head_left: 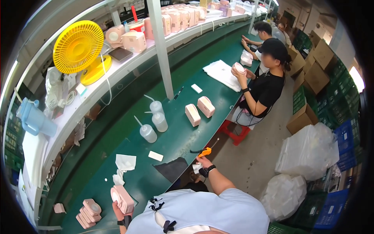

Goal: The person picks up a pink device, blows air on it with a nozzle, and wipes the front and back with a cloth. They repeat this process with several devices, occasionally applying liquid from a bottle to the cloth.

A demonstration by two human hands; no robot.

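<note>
My left hand [118,211] is closed around a pink boxy device [124,199] with a round face, at the table's near left. My right hand [203,162] is held out over the table's near edge, gripping an orange tool [205,152] with black parts and a thin tip. Its exact kind is not clear. A crumpled white cloth [197,168] hangs below the same hand. Beside the left hand lie a stack of pink round-faced parts [89,213] and white wipes [125,162]. A dark grey cloth [171,168] lies between my hands.
Three squeeze bottles [148,133] stand mid-table, with two pink devices [192,115] to their right. A co-worker [269,84] sits farther along, holding a pink part. A shelf along the back carries a yellow fan [79,46] and a blue jug [35,117]. Plastic bags [307,152] lie right.
</note>
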